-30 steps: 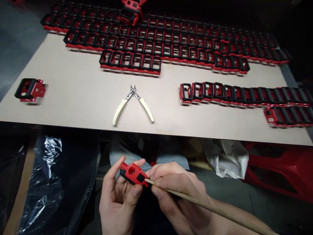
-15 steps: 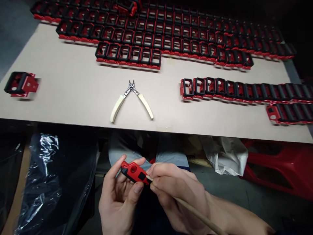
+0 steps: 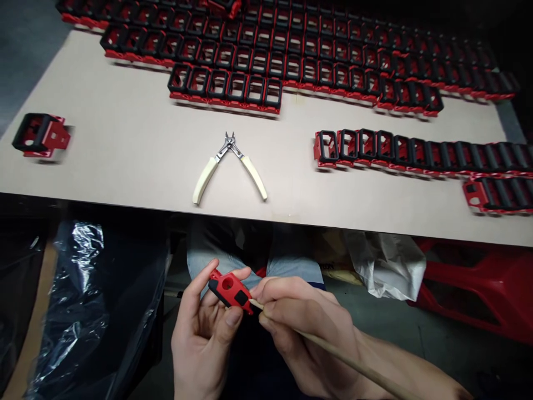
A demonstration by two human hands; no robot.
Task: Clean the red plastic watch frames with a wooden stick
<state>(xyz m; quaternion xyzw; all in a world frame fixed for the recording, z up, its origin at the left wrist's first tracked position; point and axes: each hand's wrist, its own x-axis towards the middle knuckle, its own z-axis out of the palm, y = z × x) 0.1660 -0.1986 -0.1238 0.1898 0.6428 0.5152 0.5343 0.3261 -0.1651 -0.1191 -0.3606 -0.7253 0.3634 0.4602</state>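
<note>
Near left, crumpled black plastic sheeting (image 3: 79, 300) lies below the board (image 3: 125, 166), where a lone red-and-black frame (image 3: 41, 135) sits. The left hand (image 3: 204, 328) cradles a red-and-black plastic part (image 3: 229, 291) between thumb and curled fingers, in front of the board. The right hand (image 3: 308, 328) pinches a wooden stick (image 3: 333, 353), its tip against the part. Cream-handled side cutters (image 3: 229, 166) lie open on the board, beneath rows of linked frames (image 3: 266, 69). Further right are a white bag (image 3: 385, 266) and a red plastic stool (image 3: 478, 283).
</note>
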